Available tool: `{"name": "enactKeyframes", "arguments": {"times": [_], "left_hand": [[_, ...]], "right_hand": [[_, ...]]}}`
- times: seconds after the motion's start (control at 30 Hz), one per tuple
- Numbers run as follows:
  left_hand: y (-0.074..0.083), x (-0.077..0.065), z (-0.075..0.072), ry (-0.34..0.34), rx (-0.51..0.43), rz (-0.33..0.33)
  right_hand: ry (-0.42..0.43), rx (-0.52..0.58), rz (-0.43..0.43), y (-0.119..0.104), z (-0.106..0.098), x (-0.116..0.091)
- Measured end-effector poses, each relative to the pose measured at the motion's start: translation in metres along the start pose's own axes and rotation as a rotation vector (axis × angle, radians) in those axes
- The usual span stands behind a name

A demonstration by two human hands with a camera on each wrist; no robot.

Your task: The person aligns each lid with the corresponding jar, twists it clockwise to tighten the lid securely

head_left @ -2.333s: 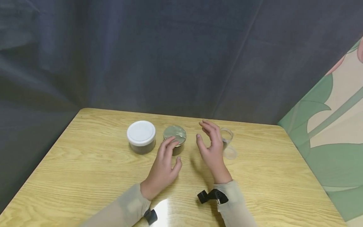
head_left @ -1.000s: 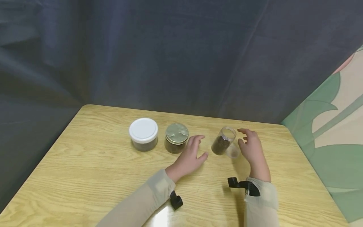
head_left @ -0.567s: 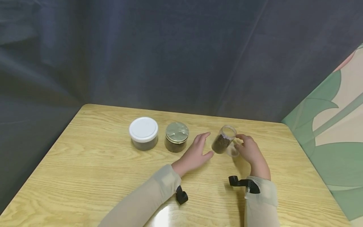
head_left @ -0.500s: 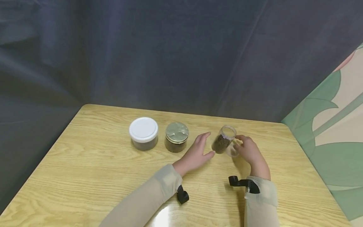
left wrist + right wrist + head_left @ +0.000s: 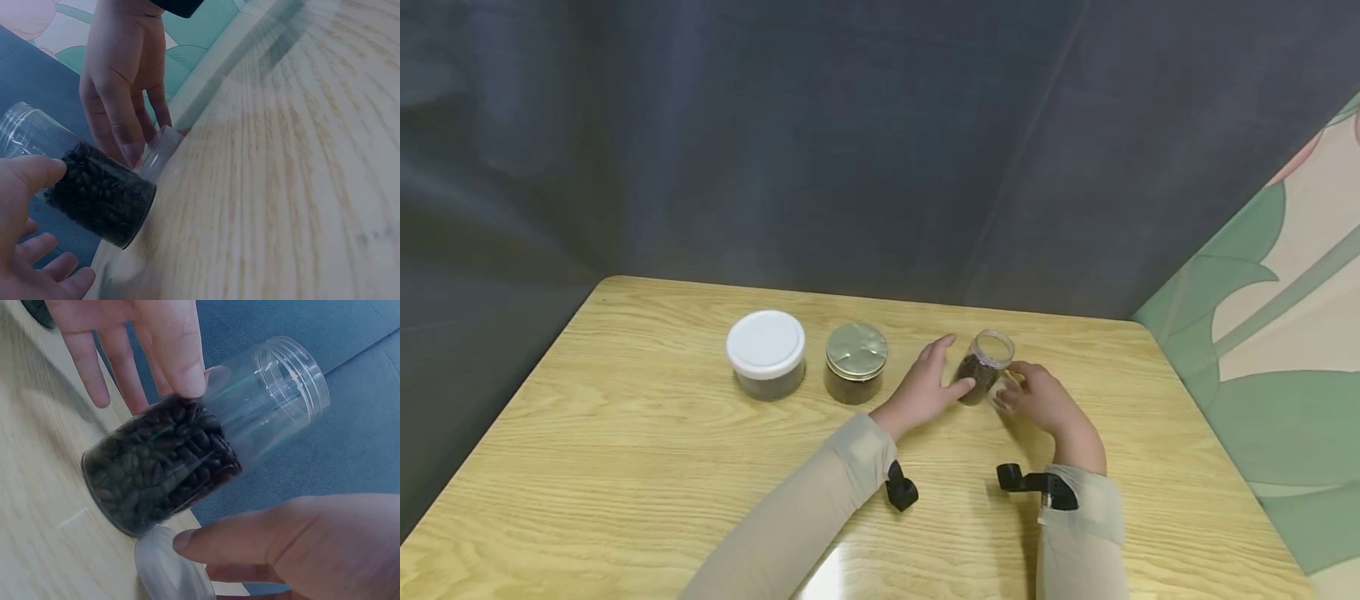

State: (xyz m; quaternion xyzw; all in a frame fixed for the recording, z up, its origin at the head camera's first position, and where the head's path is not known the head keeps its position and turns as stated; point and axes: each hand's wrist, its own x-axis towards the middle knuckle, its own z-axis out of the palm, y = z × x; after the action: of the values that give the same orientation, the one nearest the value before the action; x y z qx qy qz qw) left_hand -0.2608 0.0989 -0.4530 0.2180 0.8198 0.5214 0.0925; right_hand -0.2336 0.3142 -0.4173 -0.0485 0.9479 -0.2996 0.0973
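Observation:
A clear plastic jar (image 5: 162, 459), part full of dark coffee beans, stands uncapped on the table. My left hand (image 5: 922, 390) is at its left side: the thumb (image 5: 40, 172) lies against the clear wall, while the other fingers spread loosely behind it. To the right of the jar, my right hand (image 5: 1047, 404) holds a clear round lid (image 5: 169, 565) by its edge between thumb and fingers. The lid sits low, close beside the jar's base. In the left wrist view the right hand's fingers (image 5: 131, 147) reach down to the lid.
On the wooden table (image 5: 647, 467), left of the hands, stand a jar with a gold lid (image 5: 856, 350) and a wider tub with a white lid (image 5: 766, 343). A dark curtain (image 5: 820, 150) hangs behind, and a leaf-patterned panel (image 5: 1292, 400) rises at the right.
Both hands have moved right from near the gold-lidded jar. The left hand has come up to the coffee bean jar; the right hand has come round to the lid and taken hold of it.

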Motion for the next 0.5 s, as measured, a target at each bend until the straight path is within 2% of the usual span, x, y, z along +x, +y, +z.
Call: {"name": "enactKeyframes", "arguments": {"times": [0.33, 0.5], "left_hand": [[0.0016, 0.0012, 0.004, -0.014, -0.004, 0.029], [0.0018, 0.0022, 0.0077, -0.007, -0.016, 0.074]], "right_hand": [[0.004, 0.019, -0.037, -0.0032, 0.0025, 0.0012], [0.013, -0.017, -0.056, -0.0024, 0.0051, 0.0026]]}}
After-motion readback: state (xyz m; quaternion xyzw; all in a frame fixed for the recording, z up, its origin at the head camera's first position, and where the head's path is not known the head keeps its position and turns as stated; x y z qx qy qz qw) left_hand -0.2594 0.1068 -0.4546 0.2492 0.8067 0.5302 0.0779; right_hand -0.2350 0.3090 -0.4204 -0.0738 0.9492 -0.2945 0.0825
